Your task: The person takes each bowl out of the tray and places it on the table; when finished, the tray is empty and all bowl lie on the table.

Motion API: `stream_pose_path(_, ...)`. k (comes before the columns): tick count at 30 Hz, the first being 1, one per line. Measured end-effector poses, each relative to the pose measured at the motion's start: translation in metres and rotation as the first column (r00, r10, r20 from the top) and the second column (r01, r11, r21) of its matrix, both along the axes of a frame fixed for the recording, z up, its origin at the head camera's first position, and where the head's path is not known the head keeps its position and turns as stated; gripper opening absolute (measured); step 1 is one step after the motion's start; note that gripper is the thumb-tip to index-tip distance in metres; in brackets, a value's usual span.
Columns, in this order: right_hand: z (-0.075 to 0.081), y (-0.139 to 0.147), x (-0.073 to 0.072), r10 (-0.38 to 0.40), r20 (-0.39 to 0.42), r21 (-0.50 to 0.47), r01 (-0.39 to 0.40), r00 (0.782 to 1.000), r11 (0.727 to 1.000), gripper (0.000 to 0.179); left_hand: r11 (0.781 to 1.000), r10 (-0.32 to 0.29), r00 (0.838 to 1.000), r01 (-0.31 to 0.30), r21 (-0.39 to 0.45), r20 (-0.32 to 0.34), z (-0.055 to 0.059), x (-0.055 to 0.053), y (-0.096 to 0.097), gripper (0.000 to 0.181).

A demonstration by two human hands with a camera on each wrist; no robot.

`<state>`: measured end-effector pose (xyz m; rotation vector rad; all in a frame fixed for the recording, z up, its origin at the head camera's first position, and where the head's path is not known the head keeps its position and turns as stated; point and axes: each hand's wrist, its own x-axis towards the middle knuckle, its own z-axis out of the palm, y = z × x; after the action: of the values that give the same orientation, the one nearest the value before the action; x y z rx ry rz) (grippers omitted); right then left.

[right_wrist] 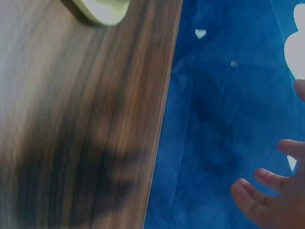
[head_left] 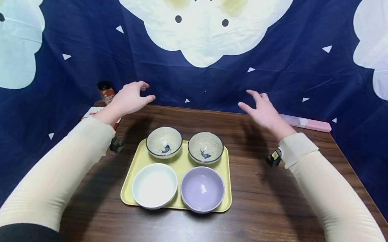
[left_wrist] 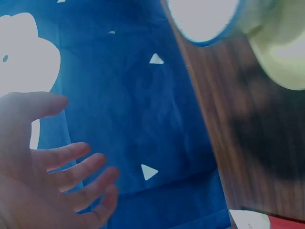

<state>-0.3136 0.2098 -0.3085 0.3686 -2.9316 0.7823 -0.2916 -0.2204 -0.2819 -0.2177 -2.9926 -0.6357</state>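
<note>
Both hands hover over the far part of the table, holding nothing. My left hand (head_left: 131,98) is up at the back left, thumb apart from relaxed fingers; in the left wrist view its spread fingers (left_wrist: 76,183) show against blue cloth. At the back right is my right hand (head_left: 261,110), its fingers loosely extended. Between and nearer than the hands, a yellow tray (head_left: 181,165) bears two speckled bowls with blue fish, a left one (head_left: 164,142) and a right one (head_left: 205,147). In front of these stand a white bowl (head_left: 154,186) and a purple bowl (head_left: 202,190).
A dark-lidded jar (head_left: 106,91) and a red-and-white packet (head_left: 93,112) are at the back left, partly behind the left arm. Along the back right edge lies a pink box (head_left: 313,124). A blue cloth (head_left: 197,83) with cloud prints hangs behind the wooden table (head_left: 257,224).
</note>
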Motion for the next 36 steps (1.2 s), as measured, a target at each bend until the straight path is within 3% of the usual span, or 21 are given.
stream_pose_path(5,-0.004,-0.011,0.012,0.043,0.0,-0.118,-0.042,0.999,0.992,0.067,0.996,0.002,0.998,0.002,0.088,-0.055,-0.008,0.022,-0.01,0.056)
stream_pose_path(11,-0.012,-0.023,0.031,0.071,0.002,-0.246,-0.068,0.997,0.967,0.054,0.988,-0.019,0.999,0.026,0.153,-0.042,-0.026,0.05,-0.025,0.054)
stream_pose_path(18,-0.028,-0.036,0.047,0.114,0.057,-0.514,-0.068,0.992,0.855,0.043,0.979,-0.042,0.999,0.039,0.2,0.009,-0.056,0.082,-0.042,0.059)
stream_pose_path(23,-0.041,-0.039,0.056,0.155,0.111,-0.595,-0.059,0.982,0.802,0.044,0.974,-0.033,0.997,0.016,0.227,0.072,-0.076,0.099,-0.05,0.063)
stream_pose_path(28,-0.053,-0.043,0.063,0.193,0.153,-0.642,-0.051,0.969,0.765,0.045,0.965,-0.036,0.989,-0.003,0.261,0.143,-0.094,0.109,-0.051,0.066)
stream_pose_path(32,-0.063,-0.048,0.069,0.213,0.19,-0.659,-0.036,0.959,0.751,0.044,0.941,-0.056,0.977,-0.017,0.339,0.206,-0.105,0.117,-0.052,0.066)
stream_pose_path(36,-0.072,-0.053,0.075,0.249,0.247,-0.658,-0.027,0.937,0.753,0.047,0.893,-0.099,0.952,-0.043,0.449,0.288,-0.114,0.127,-0.054,0.068)
